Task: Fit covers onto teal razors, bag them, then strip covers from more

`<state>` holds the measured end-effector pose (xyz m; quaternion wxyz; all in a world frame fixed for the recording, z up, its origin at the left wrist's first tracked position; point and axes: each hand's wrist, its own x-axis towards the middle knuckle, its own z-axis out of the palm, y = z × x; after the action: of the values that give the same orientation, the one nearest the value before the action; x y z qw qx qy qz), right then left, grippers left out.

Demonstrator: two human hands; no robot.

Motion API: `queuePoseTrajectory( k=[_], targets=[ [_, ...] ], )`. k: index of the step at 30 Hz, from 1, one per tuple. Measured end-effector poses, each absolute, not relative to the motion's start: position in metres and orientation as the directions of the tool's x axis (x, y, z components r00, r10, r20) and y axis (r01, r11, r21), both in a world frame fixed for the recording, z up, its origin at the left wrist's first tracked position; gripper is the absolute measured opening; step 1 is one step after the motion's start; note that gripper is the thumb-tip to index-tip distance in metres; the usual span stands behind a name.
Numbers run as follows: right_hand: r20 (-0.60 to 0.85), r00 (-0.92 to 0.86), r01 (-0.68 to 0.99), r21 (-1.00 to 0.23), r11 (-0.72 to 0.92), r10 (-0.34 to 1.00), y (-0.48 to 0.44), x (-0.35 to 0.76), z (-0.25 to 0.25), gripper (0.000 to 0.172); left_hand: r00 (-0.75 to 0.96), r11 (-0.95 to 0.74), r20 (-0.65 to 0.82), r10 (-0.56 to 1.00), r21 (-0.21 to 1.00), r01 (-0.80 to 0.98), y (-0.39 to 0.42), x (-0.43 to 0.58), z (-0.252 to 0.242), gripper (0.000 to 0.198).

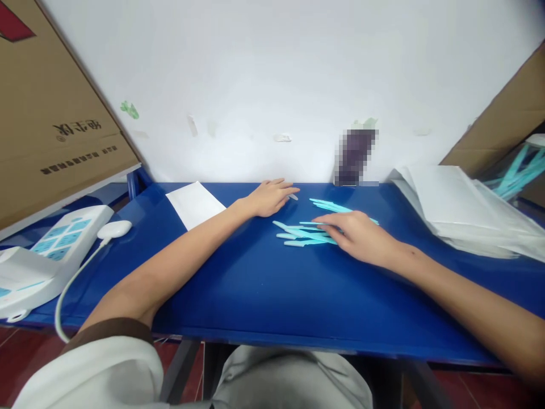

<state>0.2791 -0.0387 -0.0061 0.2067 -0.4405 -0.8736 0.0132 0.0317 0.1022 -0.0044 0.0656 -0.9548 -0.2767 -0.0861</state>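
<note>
Several light-blue eyebrow razors [293,234] with pale blade ends lie fanned out in a loose pile on the blue table. My right hand [361,234] is over this pile, with thumb and fingers pinched on the handle of one eyebrow razor [310,223]. Just behind it, a second small group of the same razors [326,205] lies near the wall and runs partly behind the hand. My left hand [272,197] rests on the table to the left, palm down with fingers stretched out. By its fingertips is a small translucent piece [293,197], partly covered.
A white sheet [196,205] lies by my left forearm. At left are a power strip [63,244], a white charger with cable [114,229] and a cardboard box [63,102]. Stacked white plastic bags [451,204] and a container of blue razors [525,167] are at right. A white wall [255,85] closes the back.
</note>
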Motion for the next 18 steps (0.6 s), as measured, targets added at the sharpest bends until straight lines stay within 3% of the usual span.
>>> queuePoseTrajectory(
  k=[4, 7, 10, 12, 14, 18],
  targets=[
    [0.305, -0.502, 0.763, -0.283, 0.58, 0.809, -0.039, 0.282, 0.002, 0.031, 0.867, -0.871, 0.172, 0.467, -0.082, 0.485, 0.109, 0.048, -0.01, 0.04],
    [0.316, -0.432, 0.785, -0.33, 0.524, 0.845, -0.034, 0.289, 0.001, 0.031, 0.869, -0.885, 0.244, 0.431, -0.071, 0.46, 0.105, 0.047, -0.013, 0.037],
    [0.368, -0.367, 0.83, -0.286, 0.48, 0.854, -0.028, 0.295, -0.003, 0.035, 0.845, -0.894, 0.339, 0.413, -0.024, 0.447, 0.099, 0.042, -0.015, 0.037],
    [0.385, -0.341, 0.868, -0.221, 0.444, 0.858, -0.026, 0.297, -0.004, 0.039, 0.775, -0.885, 0.443, 0.45, 0.107, 0.452, 0.094, 0.043, -0.018, 0.038],
    [0.382, -0.319, 0.892, -0.19, 0.411, 0.868, -0.027, 0.297, -0.004, 0.041, 0.662, -0.846, 0.527, 0.533, 0.323, 0.424, 0.088, 0.047, -0.021, 0.032],
    [0.365, -0.251, 0.915, -0.212, 0.343, 0.896, -0.03, 0.292, -0.001, 0.038, 0.462, -0.537, 0.432, 0.775, 0.835, 0.118, 0.075, 0.062, -0.026, 0.017]
  ],
)
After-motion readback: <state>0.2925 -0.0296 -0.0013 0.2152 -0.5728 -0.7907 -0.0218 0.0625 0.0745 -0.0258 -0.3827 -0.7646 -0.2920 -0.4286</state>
